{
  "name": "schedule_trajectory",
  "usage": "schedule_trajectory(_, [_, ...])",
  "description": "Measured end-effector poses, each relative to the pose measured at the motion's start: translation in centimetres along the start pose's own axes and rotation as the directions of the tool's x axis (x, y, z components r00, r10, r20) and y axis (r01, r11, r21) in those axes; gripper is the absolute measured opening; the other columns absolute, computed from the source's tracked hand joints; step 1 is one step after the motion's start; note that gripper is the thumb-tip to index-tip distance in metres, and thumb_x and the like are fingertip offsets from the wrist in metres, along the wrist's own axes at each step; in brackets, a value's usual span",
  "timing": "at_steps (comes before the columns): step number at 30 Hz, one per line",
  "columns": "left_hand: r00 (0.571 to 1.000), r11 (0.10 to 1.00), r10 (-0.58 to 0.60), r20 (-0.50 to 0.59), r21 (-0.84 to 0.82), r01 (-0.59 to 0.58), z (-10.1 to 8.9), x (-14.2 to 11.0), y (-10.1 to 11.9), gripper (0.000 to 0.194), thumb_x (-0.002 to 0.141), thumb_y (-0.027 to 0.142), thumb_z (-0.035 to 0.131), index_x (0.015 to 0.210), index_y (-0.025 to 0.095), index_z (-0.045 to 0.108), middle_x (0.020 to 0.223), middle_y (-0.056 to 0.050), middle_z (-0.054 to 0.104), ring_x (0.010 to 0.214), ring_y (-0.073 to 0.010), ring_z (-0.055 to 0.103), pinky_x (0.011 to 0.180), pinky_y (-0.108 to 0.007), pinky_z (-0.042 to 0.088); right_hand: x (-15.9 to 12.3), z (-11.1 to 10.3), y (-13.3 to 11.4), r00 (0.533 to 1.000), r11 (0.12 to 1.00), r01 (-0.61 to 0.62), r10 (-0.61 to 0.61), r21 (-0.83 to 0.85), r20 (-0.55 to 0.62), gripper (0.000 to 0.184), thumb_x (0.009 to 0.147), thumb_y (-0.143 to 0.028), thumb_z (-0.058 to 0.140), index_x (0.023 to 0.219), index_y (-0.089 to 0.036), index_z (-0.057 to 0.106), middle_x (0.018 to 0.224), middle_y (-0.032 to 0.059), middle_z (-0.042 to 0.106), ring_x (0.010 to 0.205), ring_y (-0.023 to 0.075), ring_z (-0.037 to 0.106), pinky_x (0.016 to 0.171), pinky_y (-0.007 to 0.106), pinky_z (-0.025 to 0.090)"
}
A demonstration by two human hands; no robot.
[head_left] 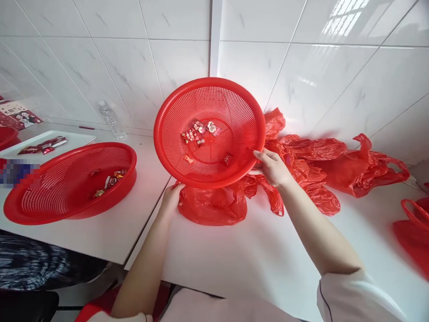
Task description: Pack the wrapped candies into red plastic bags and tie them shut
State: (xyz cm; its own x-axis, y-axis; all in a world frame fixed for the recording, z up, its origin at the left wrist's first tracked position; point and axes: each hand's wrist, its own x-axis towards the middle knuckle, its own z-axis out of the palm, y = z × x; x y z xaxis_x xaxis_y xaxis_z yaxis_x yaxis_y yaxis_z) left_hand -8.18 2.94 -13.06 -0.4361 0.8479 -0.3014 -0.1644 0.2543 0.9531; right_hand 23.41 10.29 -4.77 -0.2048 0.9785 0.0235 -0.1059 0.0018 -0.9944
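Observation:
A red perforated plastic basket (pixel 209 176) is tilted up toward me above the table, with several small wrapped candies (pixel 197 129) on its floor and lower wall. My right hand (pixel 271 166) is closed on the right side of its rim, thumb on the inner side. At the lower left of the rim is my left hand (pixel 171 199), most of its fingers hidden under the basket. A red plastic bag (pixel 214 208) hangs or lies just below the basket, against my left fingers. Whether the left hand also grips the bag I cannot tell.
More crumpled red bags (pixel 311 167) lie along the wall, with another red bag (pixel 414 232) at far right. To the left stand a second red basket (pixel 110 199) with candies, a white tray (pixel 78 137) and a clear bottle (pixel 112 118). A person's dark patterned clothing (pixel 33 261) shows at lower left.

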Motion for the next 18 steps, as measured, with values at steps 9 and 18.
schedule_trajectory(9, [0.995,0.970,-0.088,0.054,-0.221,0.098,1.6,2.1,-0.5,0.020,0.062,0.027,0.069,0.077,0.015,0.063,0.063,0.003,0.065,0.053,-0.0102,0.059,0.045,-0.019,0.040,-5.9,-2.5,1.1,0.987,0.935,0.158,-0.158,-0.318,0.024,0.039,0.090,-0.054,0.057,0.109,-0.022,0.065,0.107,0.0060,0.068,0.093,0.0243,0.070,0.072,0.037,0.064])
schedule_trajectory(18, [0.998,0.963,-0.065,0.020,-0.259,0.068,0.9,2.1,-0.7,0.019,0.067,0.027,0.067,0.082,0.016,0.063,0.073,-0.001,0.067,0.061,-0.0105,0.061,0.050,-0.019,0.046,-9.0,-4.6,3.8,0.883,0.460,0.398,-0.428,-0.794,0.195,0.032,0.097,-0.041,0.044,0.092,-0.019,0.066,0.107,0.0165,0.068,0.105,0.0308,0.067,0.090,0.043,0.055])
